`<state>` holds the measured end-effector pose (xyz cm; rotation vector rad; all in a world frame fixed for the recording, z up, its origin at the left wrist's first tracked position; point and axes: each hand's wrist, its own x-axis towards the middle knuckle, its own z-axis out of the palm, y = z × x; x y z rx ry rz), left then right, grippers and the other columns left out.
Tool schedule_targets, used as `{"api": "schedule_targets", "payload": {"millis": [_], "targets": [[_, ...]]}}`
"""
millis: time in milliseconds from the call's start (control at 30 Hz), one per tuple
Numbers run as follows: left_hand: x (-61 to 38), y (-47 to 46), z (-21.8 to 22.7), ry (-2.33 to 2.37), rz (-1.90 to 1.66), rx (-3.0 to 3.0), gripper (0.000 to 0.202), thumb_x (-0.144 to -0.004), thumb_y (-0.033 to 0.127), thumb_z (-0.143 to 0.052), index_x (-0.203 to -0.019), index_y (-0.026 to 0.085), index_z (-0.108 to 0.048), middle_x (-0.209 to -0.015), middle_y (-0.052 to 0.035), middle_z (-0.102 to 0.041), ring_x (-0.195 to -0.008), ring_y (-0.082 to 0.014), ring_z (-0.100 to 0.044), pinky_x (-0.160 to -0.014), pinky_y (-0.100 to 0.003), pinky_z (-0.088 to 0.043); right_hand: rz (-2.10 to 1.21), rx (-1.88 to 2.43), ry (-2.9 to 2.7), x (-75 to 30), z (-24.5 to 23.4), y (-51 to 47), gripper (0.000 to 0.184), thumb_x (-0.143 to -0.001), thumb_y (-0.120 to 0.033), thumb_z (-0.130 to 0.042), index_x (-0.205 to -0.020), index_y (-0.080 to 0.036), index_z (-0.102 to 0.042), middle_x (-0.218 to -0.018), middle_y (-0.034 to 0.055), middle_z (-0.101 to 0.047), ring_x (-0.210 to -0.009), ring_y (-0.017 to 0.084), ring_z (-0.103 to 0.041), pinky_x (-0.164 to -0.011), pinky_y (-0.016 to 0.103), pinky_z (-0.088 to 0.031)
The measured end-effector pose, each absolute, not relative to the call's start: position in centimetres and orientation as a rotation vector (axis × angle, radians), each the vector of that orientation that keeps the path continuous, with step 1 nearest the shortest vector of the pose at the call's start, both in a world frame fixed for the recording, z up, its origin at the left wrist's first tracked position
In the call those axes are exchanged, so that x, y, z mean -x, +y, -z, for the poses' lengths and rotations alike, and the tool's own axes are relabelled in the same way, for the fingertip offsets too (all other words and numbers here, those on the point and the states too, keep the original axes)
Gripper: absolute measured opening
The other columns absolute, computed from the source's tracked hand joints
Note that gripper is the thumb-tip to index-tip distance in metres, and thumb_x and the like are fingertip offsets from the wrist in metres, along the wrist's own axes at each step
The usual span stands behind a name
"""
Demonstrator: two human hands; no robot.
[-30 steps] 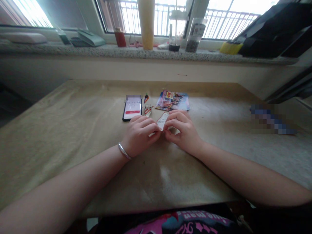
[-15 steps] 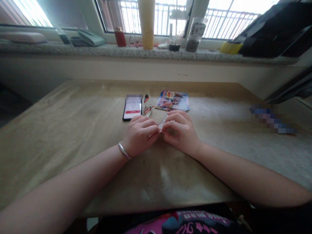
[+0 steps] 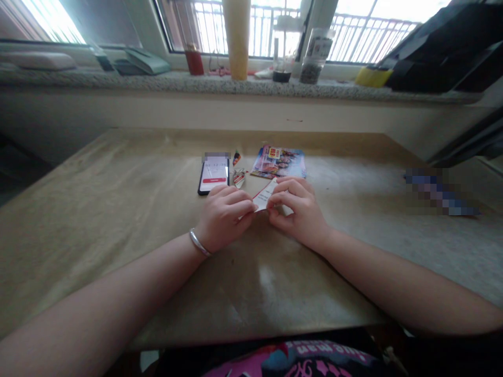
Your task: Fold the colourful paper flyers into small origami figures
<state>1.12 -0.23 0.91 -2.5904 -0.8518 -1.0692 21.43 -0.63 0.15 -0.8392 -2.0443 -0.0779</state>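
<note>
White paper strip [image 3: 264, 196] is pinched between the left hand [image 3: 225, 215] and right hand [image 3: 299, 212], low over the table [image 3: 118, 209]. Just beyond the grip lie a phone [image 3: 213, 176], scraps [image 3: 238, 177] and a leaflet [image 3: 280, 162]. The strip, nearly hidden before, now shows.

Bare forearms, a thin silver bangle [image 3: 197, 243] on the left wrist, and a pink-and-dark printed garment [image 3: 291, 358] below the bangle.

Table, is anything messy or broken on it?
Nothing looks spilled or broken. Only small paper scraps lie loose beside the phone, behind the paper slip pinched by the left hand and right hand.
</note>
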Motion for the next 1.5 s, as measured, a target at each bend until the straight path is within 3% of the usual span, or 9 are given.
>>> {"api": "schedule_targets", "payload": {"millis": [900,1200,1500], "targets": [[-1.0,0.1,-0.6,-0.837,1.180,2.539,0.012,-0.084,0.026,-0.063,-0.071,0.023,-0.064,-0.075,0.0034,-0.069,-0.068,-0.0113,-0.058,-0.074,-0.030,-0.042,0.140,0.812,-2.066,-21.3,-0.3,-1.0,0.010,-0.078,-0.016,-0.061,-0.081,-0.026,-0.060,-0.090,0.0013,-0.062,-0.103,0.021,-0.055,-0.091,0.040,-0.043],[-0.7,0.3,-0.7,-0.764,1.117,2.508,0.011,-0.083,0.025,-0.064,-0.073,0.023,-0.064,-0.078,0.0049,-0.070,-0.069,-0.0106,-0.057,-0.077,-0.029,-0.042,0.358,0.908,-2.091,-21.7,-0.4,-0.9,0.011,-0.084,-0.027,-0.062,-0.074,-0.024,-0.065,-0.077,0.0002,-0.063,-0.084,0.018,-0.054,-0.081,0.036,-0.038],[0.3,1.5,-0.3,-0.965,1.006,2.486,0.014,-0.084,0.026,-0.061,-0.073,0.021,-0.066,-0.080,0.0009,-0.069,-0.077,-0.0150,-0.061,-0.076,-0.030,-0.044,0.352,0.898,-2.067,-22.4,-0.5,-0.7,0.010,-0.082,-0.026,-0.064,-0.072,-0.026,-0.067,-0.073,-0.0021,-0.065,-0.078,0.016,-0.054,-0.080,0.035,-0.034]]}}
